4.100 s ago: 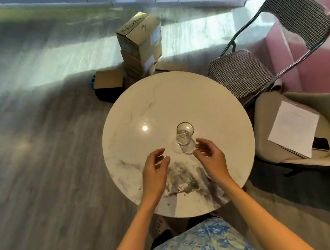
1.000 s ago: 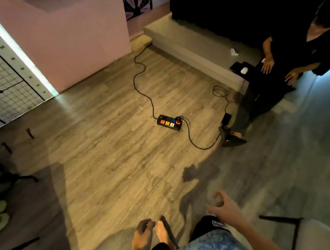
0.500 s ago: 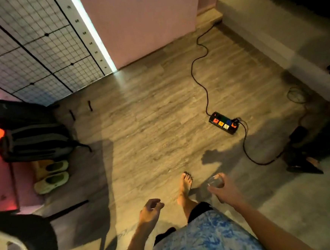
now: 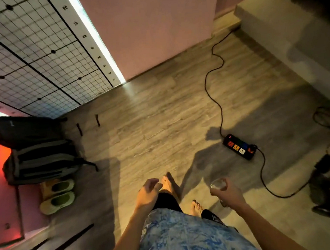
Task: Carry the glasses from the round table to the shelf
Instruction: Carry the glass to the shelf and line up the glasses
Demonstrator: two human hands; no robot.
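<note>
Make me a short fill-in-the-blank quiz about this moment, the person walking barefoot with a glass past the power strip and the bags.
1. The glass is held in the person's ____ hand.
2. The left hand holds ____.
3. The power strip lies on the ____.
4. The pair of green shoes sits just in front of the dark ____.

Missing words: right; nothing; floor; bags

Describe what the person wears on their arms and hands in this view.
Both forearms are bare, with no sleeves in view. The left hand and the right hand have no gloves, and no rings, watch or bracelets show. The garment below is blue and white, patterned.
</note>
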